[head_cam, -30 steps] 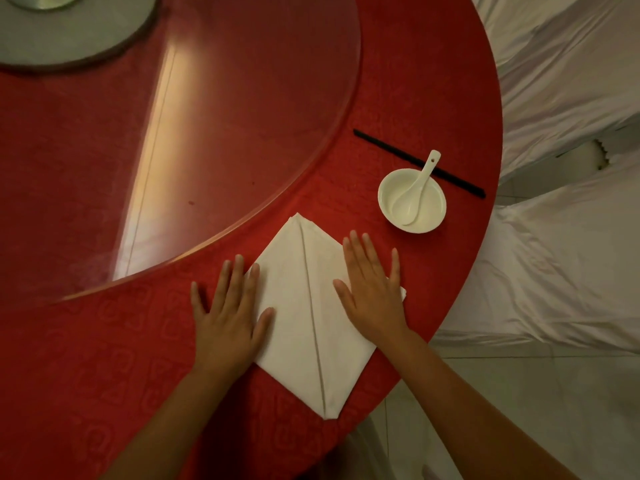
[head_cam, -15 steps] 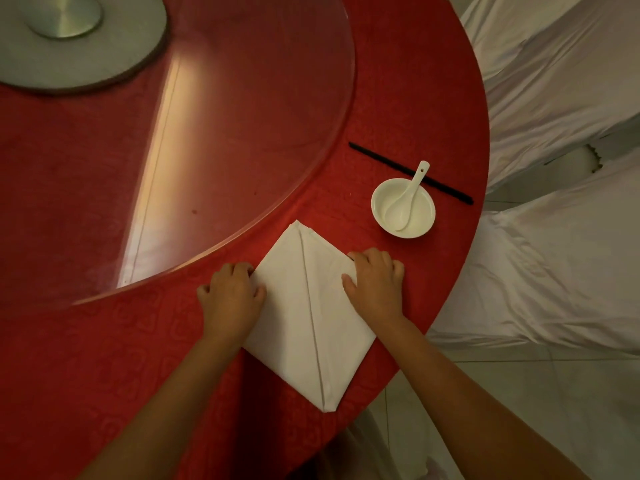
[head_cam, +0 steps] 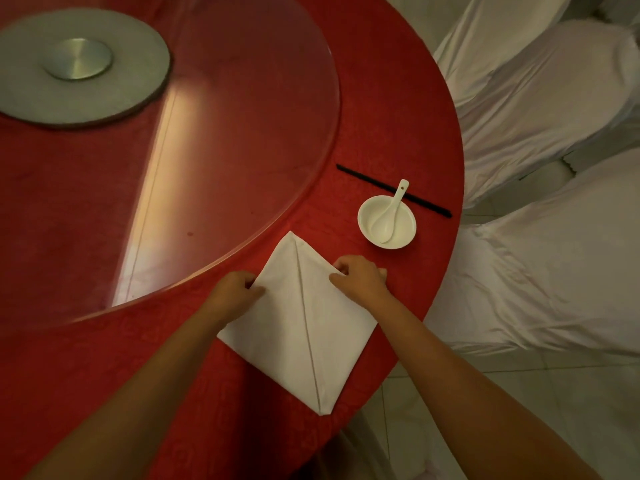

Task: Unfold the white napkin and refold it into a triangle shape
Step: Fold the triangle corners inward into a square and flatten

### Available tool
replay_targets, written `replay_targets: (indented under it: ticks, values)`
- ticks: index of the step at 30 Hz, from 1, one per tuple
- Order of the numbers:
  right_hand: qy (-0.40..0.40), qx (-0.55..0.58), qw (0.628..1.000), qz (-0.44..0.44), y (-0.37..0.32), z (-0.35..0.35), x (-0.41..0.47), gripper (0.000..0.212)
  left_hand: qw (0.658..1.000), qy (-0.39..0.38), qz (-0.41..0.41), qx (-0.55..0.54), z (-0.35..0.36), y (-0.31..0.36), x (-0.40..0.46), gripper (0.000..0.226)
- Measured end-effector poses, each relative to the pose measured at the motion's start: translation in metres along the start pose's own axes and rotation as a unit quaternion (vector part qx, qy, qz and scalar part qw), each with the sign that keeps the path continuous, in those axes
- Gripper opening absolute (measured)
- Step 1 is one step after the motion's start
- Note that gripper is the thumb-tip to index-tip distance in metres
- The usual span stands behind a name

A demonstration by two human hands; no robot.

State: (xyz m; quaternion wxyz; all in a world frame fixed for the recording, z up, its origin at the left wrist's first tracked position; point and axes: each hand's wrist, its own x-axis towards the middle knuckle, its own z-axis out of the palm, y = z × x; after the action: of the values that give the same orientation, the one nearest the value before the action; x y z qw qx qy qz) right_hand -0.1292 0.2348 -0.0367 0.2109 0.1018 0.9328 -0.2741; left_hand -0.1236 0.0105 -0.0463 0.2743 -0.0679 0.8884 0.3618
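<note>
From the head camera, the white napkin (head_cam: pixel 304 317) lies flat on the red bench (head_cam: pixel 398 109), near its rim closest to the person. It is folded into a kite-like shape: one point aims away from the person toward the glass turntable (head_cam: pixel 214 133), the other, sharper point aims back toward the person and slightly right, close to the bench edge. Its long axis runs between these two points, and a straight seam follows that axis down the middle where two flaps meet.

The left hand (head_cam: pixel 232 289) sits at the napkin's left edge with the fingers curled; its grip is closed on the edge of the left flap. The right hand (head_cam: pixel 360 278) sits at the upper right edge, also curled, its grip pinched together on the edge of the right flap. Both forearms reach in from the bottom of the view, and the left one covers part of the napkin's left corner.

Beyond the right hand, apart from the napkin, stands a small white bowl (head_cam: pixel 398 233) with a white spoon (head_cam: pixel 391 213) resting in it. Black chopsticks (head_cam: pixel 367 180) lie just behind the bowl, under the spoon's handle. White covered chairs (head_cam: pixel 536 237) stand to the right of the bench.
</note>
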Motion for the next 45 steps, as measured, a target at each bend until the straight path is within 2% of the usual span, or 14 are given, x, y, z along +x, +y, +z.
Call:
replay_targets:
  ticks: [5, 8, 12, 16, 19, 22, 23, 24, 26, 28, 31, 33, 37, 45]
  values:
    - [0.006, 0.075, 0.994, -0.073, -0.020, -0.033, -0.010, 0.003, 0.996, 0.067, 0.061, -0.011, -0.037, 0.013, -0.017, 0.011]
    - [0.056, 0.139, 0.979, -0.138, -0.037, -0.062, -0.022, 0.003, 0.984, 0.129, 0.112, -0.043, -0.063, 0.029, -0.034, 0.007]
    - [0.117, 0.189, 0.950, -0.220, -0.052, -0.100, -0.046, 0.009, 0.954, 0.188, 0.226, -0.058, -0.090, 0.051, -0.064, 0.019]
    - [0.167, 0.112, 0.919, -0.340, -0.041, -0.112, -0.076, 0.011, 0.911, 0.214, 0.352, 0.016, -0.094, 0.038, -0.094, 0.012]
    - [0.145, 0.010, 0.915, -0.376, -0.009, -0.082, -0.096, 0.018, 0.913, 0.129, 0.380, 0.076, -0.069, 0.007, -0.110, 0.020]
    - [-0.056, -0.136, 0.928, -0.343, 0.037, -0.031, -0.114, 0.037, 0.902, -0.006, 0.363, 0.232, -0.034, -0.036, -0.123, 0.034]
    - [-0.109, -0.172, 0.927, -0.316, 0.051, -0.013, -0.118, 0.043, 0.896, -0.030, 0.349, 0.274, -0.024, -0.047, -0.126, 0.040]
    - [-0.123, -0.187, 0.928, -0.296, 0.062, 0.002, -0.119, 0.046, 0.895, -0.036, 0.339, 0.289, -0.017, -0.056, -0.127, 0.041]
    - [-0.074, -0.168, 0.948, -0.259, 0.069, 0.022, -0.116, 0.049, 0.902, 0.009, 0.333, 0.274, -0.006, -0.062, -0.122, 0.038]
    - [0.015, -0.166, 0.961, -0.221, 0.059, 0.035, -0.108, 0.051, 0.921, 0.081, 0.292, 0.244, 0.005, -0.056, -0.110, 0.049]
    - [0.098, -0.223, 0.952, -0.184, 0.034, 0.049, -0.088, 0.056, 0.937, 0.153, 0.206, 0.238, 0.026, -0.040, -0.086, 0.058]
    - [0.111, -0.238, 0.949, -0.177, 0.024, 0.058, -0.073, 0.059, 0.934, 0.144, 0.180, 0.273, 0.041, -0.036, -0.071, 0.060]
    - [0.081, -0.252, 0.949, -0.171, 0.035, 0.080, -0.054, 0.061, 0.930, 0.098, 0.159, 0.315, 0.063, -0.056, -0.055, 0.063]
    - [0.112, -0.254, 0.943, -0.183, 0.050, 0.096, -0.046, 0.063, 0.928, 0.121, 0.171, 0.307, 0.071, -0.071, -0.048, 0.067]
